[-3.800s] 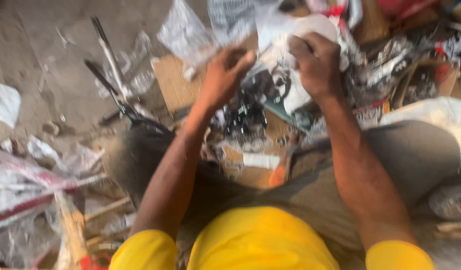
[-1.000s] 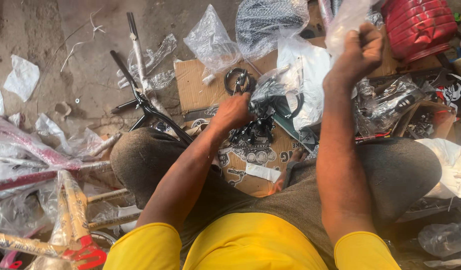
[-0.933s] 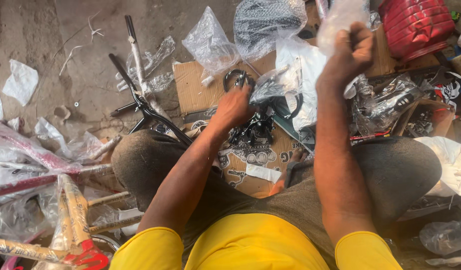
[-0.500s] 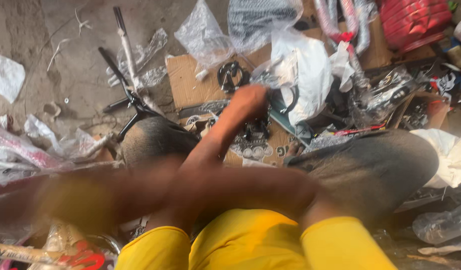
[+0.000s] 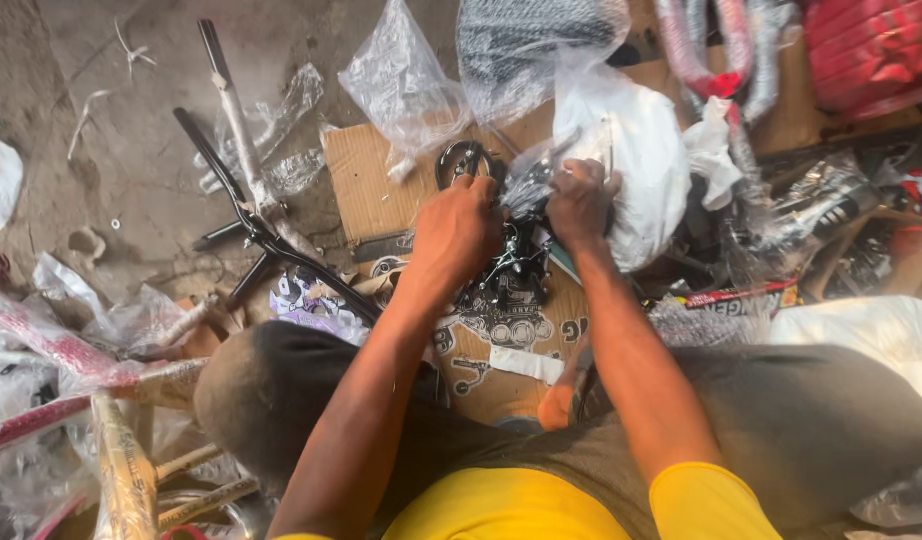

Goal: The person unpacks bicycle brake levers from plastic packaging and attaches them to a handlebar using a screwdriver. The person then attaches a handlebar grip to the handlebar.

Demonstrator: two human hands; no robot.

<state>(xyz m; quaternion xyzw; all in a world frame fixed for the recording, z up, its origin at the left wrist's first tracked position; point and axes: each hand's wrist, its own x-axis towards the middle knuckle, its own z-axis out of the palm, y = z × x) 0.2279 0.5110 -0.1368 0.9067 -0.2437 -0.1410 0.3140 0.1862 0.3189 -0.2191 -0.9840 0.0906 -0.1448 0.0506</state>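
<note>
Both hands meet over a cluster of black metal bicycle parts (image 5: 511, 275) lying on a printed cardboard sheet (image 5: 481, 350) in front of my knees. My left hand (image 5: 459, 228) is closed on the left side of the parts, close to a black metal ring (image 5: 459, 160). My right hand (image 5: 578, 200) grips a clear plastic bag (image 5: 541, 175) that holds more dark parts, just above the cluster. A white plastic bag (image 5: 636, 165) lies right behind the right hand.
Black bicycle frame tubes (image 5: 251, 215) lie on the dirt floor at left. Clear bags (image 5: 401, 85) and a wrapped tyre (image 5: 526, 45) sit at the back, a red part (image 5: 871, 50) at far right. Wrapped frame pieces (image 5: 121, 470) crowd the lower left.
My right hand, raised high at the right a second ago, swung across and came down onto the bag beside the left hand. The view moved closer to the parts.
</note>
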